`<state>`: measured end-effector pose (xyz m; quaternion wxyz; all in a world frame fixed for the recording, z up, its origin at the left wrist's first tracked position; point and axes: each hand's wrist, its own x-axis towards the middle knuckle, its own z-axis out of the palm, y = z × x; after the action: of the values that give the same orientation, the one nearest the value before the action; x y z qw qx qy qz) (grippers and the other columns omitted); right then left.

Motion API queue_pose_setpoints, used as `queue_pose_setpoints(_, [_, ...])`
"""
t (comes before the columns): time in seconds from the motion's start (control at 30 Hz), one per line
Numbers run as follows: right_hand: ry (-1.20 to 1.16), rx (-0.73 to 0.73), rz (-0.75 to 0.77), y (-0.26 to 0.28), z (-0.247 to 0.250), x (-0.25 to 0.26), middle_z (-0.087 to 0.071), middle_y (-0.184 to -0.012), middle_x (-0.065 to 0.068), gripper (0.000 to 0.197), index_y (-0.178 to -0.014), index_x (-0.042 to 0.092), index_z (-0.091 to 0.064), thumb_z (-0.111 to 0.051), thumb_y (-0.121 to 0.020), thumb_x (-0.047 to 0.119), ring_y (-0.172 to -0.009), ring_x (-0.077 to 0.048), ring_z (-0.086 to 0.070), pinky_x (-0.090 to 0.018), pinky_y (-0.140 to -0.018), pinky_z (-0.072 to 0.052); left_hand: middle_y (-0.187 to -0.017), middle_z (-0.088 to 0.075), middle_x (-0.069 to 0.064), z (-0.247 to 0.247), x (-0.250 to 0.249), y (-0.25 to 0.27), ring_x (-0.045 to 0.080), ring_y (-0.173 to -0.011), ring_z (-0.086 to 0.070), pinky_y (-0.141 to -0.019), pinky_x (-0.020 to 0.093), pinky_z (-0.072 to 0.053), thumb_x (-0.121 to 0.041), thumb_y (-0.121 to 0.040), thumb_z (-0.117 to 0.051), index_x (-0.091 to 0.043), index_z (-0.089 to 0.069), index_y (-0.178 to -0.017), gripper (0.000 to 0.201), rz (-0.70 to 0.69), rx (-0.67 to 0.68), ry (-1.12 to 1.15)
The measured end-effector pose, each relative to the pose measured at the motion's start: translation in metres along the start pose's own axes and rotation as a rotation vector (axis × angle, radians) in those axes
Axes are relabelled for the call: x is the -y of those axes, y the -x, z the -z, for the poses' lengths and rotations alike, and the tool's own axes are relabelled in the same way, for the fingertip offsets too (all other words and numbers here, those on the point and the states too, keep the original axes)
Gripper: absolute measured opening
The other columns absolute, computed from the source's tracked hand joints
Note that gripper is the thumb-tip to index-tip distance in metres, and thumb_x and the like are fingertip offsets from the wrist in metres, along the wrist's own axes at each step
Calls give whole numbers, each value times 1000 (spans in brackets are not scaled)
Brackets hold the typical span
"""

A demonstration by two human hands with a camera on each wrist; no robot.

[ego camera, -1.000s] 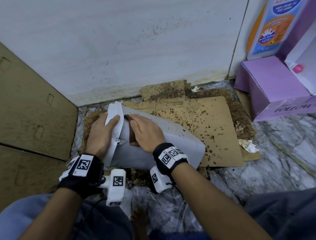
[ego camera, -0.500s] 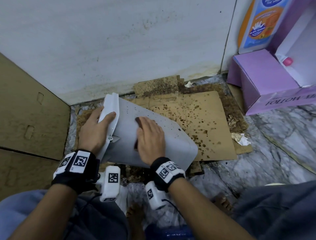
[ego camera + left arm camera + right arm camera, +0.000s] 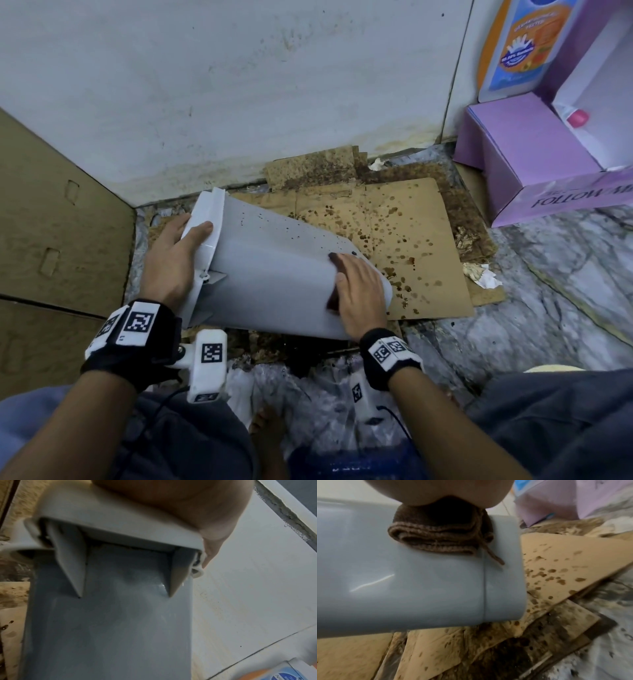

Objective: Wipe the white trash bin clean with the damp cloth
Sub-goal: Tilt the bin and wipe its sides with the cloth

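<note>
The white trash bin lies on its side on stained cardboard, rim end to the left, with small dark specks along its upper side. My left hand grips the rim, thumb over the edge; the left wrist view shows the palm on the rim above the bin's wall. My right hand lies flat on a folded brown cloth and presses it against the bin near its base end. In the right wrist view the cloth is bunched under the palm on the bin, a loose thread trailing.
Spattered cardboard sheets cover the marble floor under the bin. A stained wall stands behind, a cardboard panel at left. A purple box and a bottle sit far right. Crumpled paper lies near the cardboard's edge.
My right hand has slid the cloth along the bin from near the rim to the base end. The left hand has kept its hold on the rim.
</note>
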<state>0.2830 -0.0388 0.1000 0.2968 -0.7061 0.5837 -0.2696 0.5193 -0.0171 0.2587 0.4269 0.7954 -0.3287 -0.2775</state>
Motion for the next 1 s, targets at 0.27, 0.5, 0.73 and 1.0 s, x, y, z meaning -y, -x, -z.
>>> queue_pose_setpoints(0.27, [-56,-67,4,-6,-18,62,-52,-138,1,52,-131,19,-51,-20,-95,40,-129,-18,-41,-42,-115,-24,-140,-58,-4,3,5,-1,23,-121,-56,-97,38,-45,-47,-93,-57,-33,-56,-140,49,11,17,-37])
queue_pose_setpoints(0.5, [-7,29,190,-4,-20,81,-36,-151,2,48,-145,23,-33,-24,-101,39,-140,-17,-28,-38,-119,-13,-122,-56,-7,3,4,-3,17,-108,-52,-77,22,-39,-30,-100,-53,-32,-59,-131,31,-15,22,-42])
queue_pose_setpoints(0.73, [10,-29,-94,11,-5,-18,-36,-152,-1,55,-145,21,-34,-15,-100,47,-142,-18,-26,-40,-120,-9,-134,-57,-6,9,13,-11,20,-115,-56,-97,36,-44,-37,-95,-58,-31,-59,-137,41,25,16,9])
queue_pose_setpoints(1.0, [-32,-141,-163,5,-13,4,-47,-143,1,58,-134,17,-49,-16,-93,43,-136,-18,-34,-43,-119,-12,-137,-60,-8,15,23,-16,22,-126,-55,-114,51,-38,-61,-79,-57,-47,-60,-128,51,8,31,-74])
